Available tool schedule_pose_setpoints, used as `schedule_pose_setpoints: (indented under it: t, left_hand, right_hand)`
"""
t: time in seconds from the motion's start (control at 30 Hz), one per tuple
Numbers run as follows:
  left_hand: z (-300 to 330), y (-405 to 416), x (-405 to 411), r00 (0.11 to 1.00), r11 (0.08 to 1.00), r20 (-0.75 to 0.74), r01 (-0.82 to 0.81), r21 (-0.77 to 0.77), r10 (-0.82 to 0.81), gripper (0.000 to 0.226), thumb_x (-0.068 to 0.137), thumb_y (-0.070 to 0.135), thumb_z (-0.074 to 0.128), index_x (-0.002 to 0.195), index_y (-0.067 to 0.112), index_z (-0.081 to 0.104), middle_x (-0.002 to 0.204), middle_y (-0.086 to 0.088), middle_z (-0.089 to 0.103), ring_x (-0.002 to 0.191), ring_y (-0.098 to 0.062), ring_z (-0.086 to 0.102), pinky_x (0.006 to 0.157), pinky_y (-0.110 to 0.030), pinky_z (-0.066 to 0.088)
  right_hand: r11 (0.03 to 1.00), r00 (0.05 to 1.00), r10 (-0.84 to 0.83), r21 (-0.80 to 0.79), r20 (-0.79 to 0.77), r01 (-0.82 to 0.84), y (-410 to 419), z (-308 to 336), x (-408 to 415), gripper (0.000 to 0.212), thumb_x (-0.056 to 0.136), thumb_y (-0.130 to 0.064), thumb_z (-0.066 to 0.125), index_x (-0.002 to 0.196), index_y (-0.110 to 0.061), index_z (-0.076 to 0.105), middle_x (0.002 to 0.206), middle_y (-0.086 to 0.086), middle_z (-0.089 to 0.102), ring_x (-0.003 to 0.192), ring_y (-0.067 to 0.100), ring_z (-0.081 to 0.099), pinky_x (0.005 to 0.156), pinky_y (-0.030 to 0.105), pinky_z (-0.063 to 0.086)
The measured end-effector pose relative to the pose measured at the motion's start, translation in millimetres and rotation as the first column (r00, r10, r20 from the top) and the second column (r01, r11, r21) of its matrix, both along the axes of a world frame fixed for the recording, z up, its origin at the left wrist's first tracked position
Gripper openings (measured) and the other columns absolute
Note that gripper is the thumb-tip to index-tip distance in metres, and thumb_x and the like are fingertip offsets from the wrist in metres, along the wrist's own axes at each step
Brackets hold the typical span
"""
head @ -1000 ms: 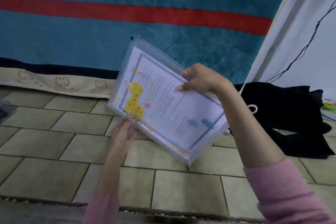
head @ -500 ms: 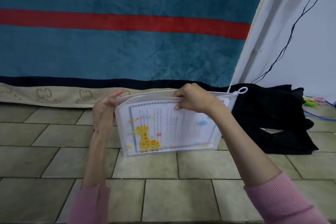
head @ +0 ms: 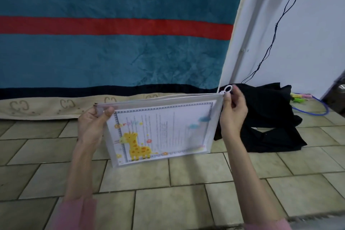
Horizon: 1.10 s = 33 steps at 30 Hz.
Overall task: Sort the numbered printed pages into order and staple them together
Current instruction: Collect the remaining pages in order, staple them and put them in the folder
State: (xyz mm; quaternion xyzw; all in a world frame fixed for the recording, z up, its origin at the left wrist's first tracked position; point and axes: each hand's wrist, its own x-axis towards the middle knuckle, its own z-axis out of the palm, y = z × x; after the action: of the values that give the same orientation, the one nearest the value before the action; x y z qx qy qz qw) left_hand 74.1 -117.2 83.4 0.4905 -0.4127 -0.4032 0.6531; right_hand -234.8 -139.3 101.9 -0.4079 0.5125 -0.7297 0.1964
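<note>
A teal blanket (head: pixel 112 58) hangs behind black cloth (head: pixel 270 117) heaped on floor tiles (head: pixel 168 201).

Beige tiled floor (head: pixel 186 201), teal red-striped blanket (head: pixel 112 52), white wall (head: pixel 308 43).

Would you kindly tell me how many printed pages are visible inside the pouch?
1: the giraffe page faces the camera inside the clear zip pouch. Further pages may be hidden behind it.

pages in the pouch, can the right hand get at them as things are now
Probably not yet. The pages sit inside the clear pouch, whose zip looks closed along the top. The right hand is by the ring pull at the right corner; the left hand grips the other.
</note>
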Motion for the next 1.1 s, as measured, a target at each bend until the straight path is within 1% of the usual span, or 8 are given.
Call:
schedule_pose_setpoints:
  t: [0.13, 0.2, 0.3, 0.43, 0.57, 0.7, 0.97, 1.1]
  left_hand:
    - [12.3, 8.8, -3.7, 0.999, 0.996, 0.017, 0.035, 0.082, -0.037, 0.009, 0.073, 0.021, 0.066, 0.067, 0.022, 0.073, 0.071, 0.007, 0.073, 0.074, -0.011, 0.064, 0.075, -0.029, 0.053]
    - [21.6, 14.1, -6.7, 0.974, 0.989, 0.213, -0.096, 0.112, 0.070, 0.017, 0.073, 0.022, 0.072, 0.090, 0.020, 0.069, 0.095, 0.001, 0.072, 0.085, -0.010, 0.063, 0.079, -0.029, 0.050]
    - [53.7, 15.3, -29.4, 0.717, 0.910, 0.570, -0.382, -0.160, 0.402, 0.053, 0.072, 0.033, 0.077, 0.121, 0.025, 0.058, 0.127, 0.002, 0.056, 0.111, -0.013, 0.054, 0.096, -0.028, 0.043]
    - [101.7, -5.7, -130.1, 0.711, 0.955, 0.702, 0.185, -0.233, 0.034, 0.048, 0.072, 0.035, 0.076, 0.117, 0.027, 0.063, 0.114, 0.013, 0.064, 0.097, 0.002, 0.057, 0.084, 0.001, 0.035]
    - [109.0, -27.2, -216.6, 0.428, 0.874, 0.858, 0.485, 0.046, -0.283, 0.052, 0.074, 0.041, 0.073, 0.122, 0.026, 0.060, 0.115, 0.009, 0.066, 0.105, -0.007, 0.060, 0.094, -0.029, 0.047]
    - [100.1, -38.0, -234.7, 0.447, 0.891, 0.871, 0.453, -0.025, -0.203, 0.011, 0.080, 0.030, 0.066, 0.089, 0.027, 0.072, 0.085, 0.008, 0.072, 0.086, -0.010, 0.064, 0.077, -0.032, 0.053]
    - [87.8, -40.8, -185.4, 0.500, 0.979, 0.866, 0.174, -0.111, 0.010, 0.010, 0.079, 0.033, 0.067, 0.081, 0.027, 0.074, 0.081, 0.006, 0.075, 0.090, -0.005, 0.066, 0.088, -0.030, 0.046]
    - [83.4, -39.9, -113.5, 0.466, 0.992, 0.877, -0.018, -0.123, 0.117, 0.008, 0.077, 0.039, 0.068, 0.075, 0.033, 0.072, 0.078, 0.010, 0.074, 0.088, 0.000, 0.061, 0.088, -0.028, 0.042]
  right_hand:
    - [0.968, 0.975, 0.187, 0.144, 0.118, -0.203, -10.6, -10.9, -18.7, 0.020, 0.094, -0.014, 0.053, 0.111, -0.016, 0.063, 0.107, 0.003, 0.068, 0.099, 0.010, 0.061, 0.091, 0.023, 0.048]
    - [0.967, 0.974, 0.205, 0.131, 0.095, -0.217, -9.0, -9.7, -19.3, 0.014, 0.094, -0.013, 0.053, 0.100, -0.017, 0.066, 0.094, -0.002, 0.068, 0.089, 0.008, 0.060, 0.085, 0.023, 0.049]
    - [0.959, 0.961, 0.250, 0.110, 0.119, -0.263, -4.3, -9.2, -19.1, 0.015, 0.095, -0.015, 0.052, 0.095, -0.013, 0.066, 0.086, -0.003, 0.066, 0.081, 0.006, 0.058, 0.077, 0.018, 0.048]
    - [0.949, 0.934, 0.294, 0.052, 0.202, -0.310, -3.1, -12.9, -16.0, 0.014, 0.094, -0.018, 0.054, 0.096, -0.015, 0.067, 0.092, 0.000, 0.067, 0.088, 0.010, 0.060, 0.085, 0.027, 0.049]
    - [0.942, 0.915, 0.333, -0.041, 0.229, -0.332, -1.5, -13.8, -15.1, 0.015, 0.087, -0.026, 0.061, 0.095, -0.016, 0.069, 0.090, -0.004, 0.071, 0.088, 0.009, 0.062, 0.083, 0.024, 0.049]
    - [0.953, 0.923, 0.302, -0.059, 0.240, -0.297, 2.3, -15.3, -18.9, 0.022, 0.080, -0.032, 0.063, 0.093, -0.015, 0.069, 0.086, -0.008, 0.072, 0.086, 0.004, 0.063, 0.081, 0.018, 0.050]
    - [0.993, 0.959, 0.114, -0.037, 0.258, -0.108, 0.7, -18.3, -27.5, 0.018, 0.091, -0.008, 0.057, 0.082, -0.021, 0.067, 0.071, -0.018, 0.070, 0.073, -0.009, 0.063, 0.071, 0.008, 0.046]
    - [0.997, 0.961, 0.071, 0.013, 0.266, -0.077, 2.1, -21.6, -45.6, 0.009, 0.091, -0.014, 0.059, 0.089, -0.017, 0.068, 0.087, -0.007, 0.067, 0.082, 0.001, 0.063, 0.088, 0.026, 0.050]
